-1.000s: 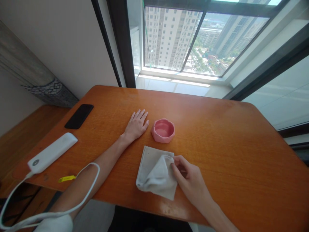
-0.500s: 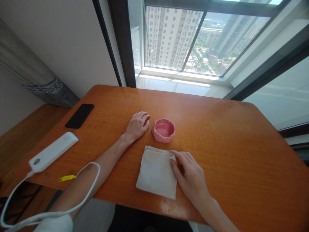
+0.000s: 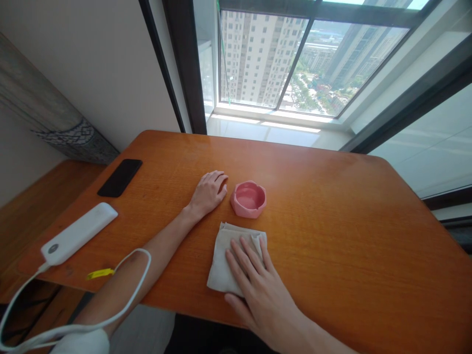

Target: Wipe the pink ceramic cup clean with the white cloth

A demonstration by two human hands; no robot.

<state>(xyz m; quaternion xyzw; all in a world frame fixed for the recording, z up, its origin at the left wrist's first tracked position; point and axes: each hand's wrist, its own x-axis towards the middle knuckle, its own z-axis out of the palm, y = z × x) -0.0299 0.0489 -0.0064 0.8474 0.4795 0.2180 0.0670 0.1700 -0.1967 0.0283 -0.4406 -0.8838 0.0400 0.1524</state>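
A folded whitish cloth (image 3: 220, 268) lies on the wooden table near its front edge. My right hand (image 3: 258, 285) rests flat on top of the cloth with its fingers spread, covering the cloth's right part. Just behind the cloth stands a pink faceted bowl (image 3: 249, 199), which neither hand touches. To the left of the bowl, my left hand (image 3: 209, 192) lies on the tabletop, palm down, its fingers slightly bent and thumb apart, holding nothing.
On the table's (image 3: 332, 211) left side lie a black phone (image 3: 120, 178) and a white power bank (image 3: 79, 233). A white cable (image 3: 147, 268) with a yellow tag (image 3: 100, 273) loops over my left forearm. A window (image 3: 273, 64) is beyond the table.
My right hand has moved left from the cloth's right edge onto its top and has spread its fingers flat. My left hand has kept its place beside the bowl.
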